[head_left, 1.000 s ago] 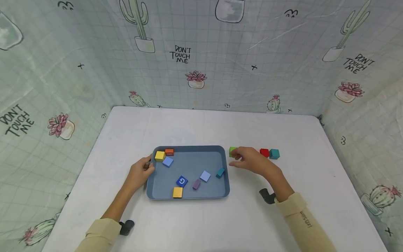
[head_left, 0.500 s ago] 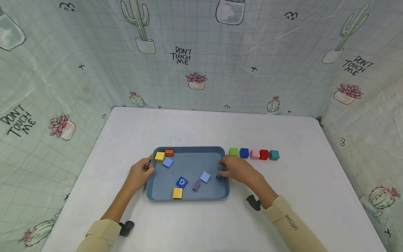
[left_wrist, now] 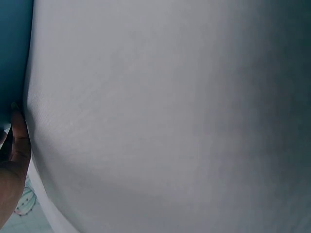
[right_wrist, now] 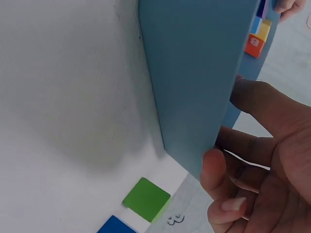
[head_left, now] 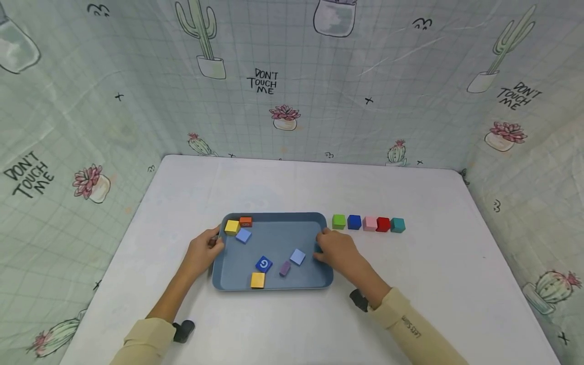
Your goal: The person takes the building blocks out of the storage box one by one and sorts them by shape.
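Observation:
A blue-grey tray (head_left: 274, 290) lies on the white table. At its left side, my left hand (head_left: 204, 252) holds the rim, fingers against the outer wall. My right hand (head_left: 339, 249) reaches over the right rim, thumb and index finger behind the wall in the right wrist view. It pinches a small teal block (head_left: 317, 247), mostly hidden by the fingers. Inside the tray are a yellow block (head_left: 232, 227), an orange block (head_left: 246, 222), a light blue block (head_left: 244, 235), a blue block with a white G (head_left: 263, 264), an amber block (head_left: 257, 280), a purple block (head_left: 285, 268) and a lavender block (head_left: 297, 257).
Right of the tray's far corner stands a row: a green cube (head_left: 338, 221), a blue cube (head_left: 354, 222), a pink cube (head_left: 370, 223), a red cube (head_left: 383, 224) and a teal cube (head_left: 398, 225). A cactus-print cloth (head_left: 292, 76) hangs round the table (head_left: 292, 182).
My right hand has moved left and nearer from beside the green cube to the tray's right side, and closed over the small teal block. The left hand stays at the rim.

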`<state>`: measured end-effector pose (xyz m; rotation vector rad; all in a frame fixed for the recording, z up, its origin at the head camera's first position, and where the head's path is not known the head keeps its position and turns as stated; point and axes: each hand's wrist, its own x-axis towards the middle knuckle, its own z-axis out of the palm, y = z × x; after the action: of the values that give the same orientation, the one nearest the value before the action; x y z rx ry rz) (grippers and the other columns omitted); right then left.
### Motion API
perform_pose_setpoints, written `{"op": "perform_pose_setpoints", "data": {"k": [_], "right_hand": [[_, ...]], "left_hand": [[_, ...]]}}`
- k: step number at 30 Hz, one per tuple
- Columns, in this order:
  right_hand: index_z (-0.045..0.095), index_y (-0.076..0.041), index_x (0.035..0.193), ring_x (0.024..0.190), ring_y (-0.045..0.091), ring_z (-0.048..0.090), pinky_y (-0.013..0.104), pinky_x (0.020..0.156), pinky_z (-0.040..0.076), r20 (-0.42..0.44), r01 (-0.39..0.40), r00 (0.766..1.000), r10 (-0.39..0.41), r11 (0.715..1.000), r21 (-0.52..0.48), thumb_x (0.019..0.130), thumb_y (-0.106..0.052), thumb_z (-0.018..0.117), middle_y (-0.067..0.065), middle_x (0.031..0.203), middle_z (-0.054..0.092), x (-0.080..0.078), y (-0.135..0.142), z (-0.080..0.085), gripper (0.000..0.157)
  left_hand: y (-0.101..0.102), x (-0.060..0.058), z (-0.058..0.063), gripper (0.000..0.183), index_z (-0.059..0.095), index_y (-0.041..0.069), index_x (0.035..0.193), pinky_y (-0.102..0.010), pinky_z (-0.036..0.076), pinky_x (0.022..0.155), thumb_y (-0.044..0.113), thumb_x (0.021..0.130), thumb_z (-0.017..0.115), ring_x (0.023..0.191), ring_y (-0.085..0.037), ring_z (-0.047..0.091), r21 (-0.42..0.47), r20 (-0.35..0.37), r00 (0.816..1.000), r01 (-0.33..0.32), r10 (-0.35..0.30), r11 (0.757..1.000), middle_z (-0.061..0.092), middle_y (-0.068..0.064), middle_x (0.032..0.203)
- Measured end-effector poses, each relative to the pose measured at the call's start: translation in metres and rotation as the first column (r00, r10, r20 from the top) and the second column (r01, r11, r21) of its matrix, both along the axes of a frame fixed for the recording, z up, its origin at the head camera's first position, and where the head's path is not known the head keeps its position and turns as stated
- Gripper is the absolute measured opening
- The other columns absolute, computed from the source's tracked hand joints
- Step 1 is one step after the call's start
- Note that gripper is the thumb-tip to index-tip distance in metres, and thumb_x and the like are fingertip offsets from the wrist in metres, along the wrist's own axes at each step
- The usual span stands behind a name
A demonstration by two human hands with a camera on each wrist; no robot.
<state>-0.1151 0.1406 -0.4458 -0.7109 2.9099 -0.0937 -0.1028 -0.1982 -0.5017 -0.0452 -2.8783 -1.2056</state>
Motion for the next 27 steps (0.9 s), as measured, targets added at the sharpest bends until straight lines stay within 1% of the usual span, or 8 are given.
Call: {"op": "perform_pose_setpoints", "data": {"k": [7,10,12,15,18,21,23,27], "right_hand": [[0.069,-0.002,0.089,0.055,0.013,0.046,0.023,0.047,0.041,-0.072,-0.029,0.997,0.03,0.999,0.016,0.073,-0.031,0.081,0.003,0.067,0.051,0.002,0.0,-0.005,0.035],[0.07,-0.004,0.09,0.059,0.014,0.049,0.024,0.053,0.044,-0.104,-0.049,0.993,0.05,0.999,0.011,0.073,-0.03,0.081,0.003,0.07,0.055,0.002,0.0,-0.007,0.034],[0.071,-0.004,0.095,0.067,0.016,0.054,0.025,0.06,0.048,-0.113,-0.065,0.992,0.061,0.997,-0.031,0.074,-0.029,0.08,0.004,0.078,0.061,0.002,-0.001,-0.008,0.033],[0.069,-0.002,0.106,0.082,0.018,0.058,0.027,0.075,0.052,-0.058,-0.078,0.996,0.069,0.985,-0.156,0.079,-0.024,0.076,0.008,0.095,0.063,0.003,-0.004,-0.008,0.036],[0.063,0.001,0.116,0.089,0.017,0.057,0.029,0.081,0.052,0.047,-0.051,0.997,0.069,0.952,-0.302,0.083,-0.017,0.073,0.011,0.105,0.059,0.004,-0.007,-0.009,0.039],[0.06,0.001,0.12,0.087,0.014,0.055,0.027,0.079,0.052,0.109,-0.026,0.991,0.077,0.915,-0.403,0.084,-0.014,0.071,0.011,0.106,0.057,0.005,-0.01,-0.013,0.041],[0.06,0.0,0.121,0.085,0.012,0.054,0.023,0.076,0.051,0.121,-0.023,0.989,0.085,0.897,-0.441,0.084,-0.014,0.071,0.009,0.104,0.056,0.005,-0.012,-0.017,0.041],[0.06,0.0,0.121,0.082,0.01,0.051,0.02,0.071,0.049,0.145,-0.008,0.986,0.087,0.879,-0.476,0.083,-0.011,0.072,0.005,0.099,0.055,0.006,-0.014,-0.025,0.042]], "left_hand": [[0.0,0.0,-0.002,0.047,0.049,-0.005,0.133,-0.035,0.047,0.067,0.007,0.088,0.054,0.079,-0.022,0.052,0.006,0.0,1.0,-0.005,0.005,1.0,0.061,-0.013,0.096],[0.0,-0.001,-0.003,0.047,0.049,-0.005,0.133,-0.036,0.047,0.068,0.007,0.088,0.054,0.08,-0.023,0.052,0.011,-0.003,1.0,-0.004,0.004,1.0,0.062,-0.014,0.098],[0.0,-0.001,-0.004,0.047,0.049,-0.005,0.133,-0.036,0.047,0.068,0.007,0.088,0.054,0.08,-0.023,0.052,0.012,-0.008,1.0,-0.005,0.005,1.0,0.062,-0.014,0.098],[-0.001,-0.001,-0.004,0.047,0.049,-0.005,0.133,-0.037,0.048,0.069,0.007,0.088,0.054,0.08,-0.023,0.053,0.011,-0.013,1.0,-0.003,0.004,1.0,0.062,-0.015,0.099],[-0.001,-0.001,-0.004,0.047,0.049,-0.006,0.133,-0.038,0.049,0.071,0.007,0.088,0.054,0.082,-0.024,0.054,0.01,-0.011,1.0,0.001,-0.001,1.0,0.062,-0.016,0.102],[-0.001,-0.001,-0.004,0.047,0.048,-0.006,0.133,-0.039,0.05,0.073,0.007,0.089,0.054,0.084,-0.025,0.055,0.009,-0.006,1.0,0.005,-0.004,1.0,0.062,-0.018,0.106],[-0.001,-0.001,-0.004,0.047,0.048,-0.006,0.133,-0.038,0.049,0.072,0.007,0.089,0.054,0.084,-0.024,0.054,0.007,-0.005,1.0,0.004,-0.004,1.0,0.062,-0.017,0.105],[-0.001,-0.001,-0.004,0.047,0.049,-0.005,0.133,-0.037,0.049,0.07,0.007,0.089,0.054,0.082,-0.023,0.054,0.008,-0.012,1.0,0.004,-0.004,1.0,0.062,-0.015,0.102]]}}
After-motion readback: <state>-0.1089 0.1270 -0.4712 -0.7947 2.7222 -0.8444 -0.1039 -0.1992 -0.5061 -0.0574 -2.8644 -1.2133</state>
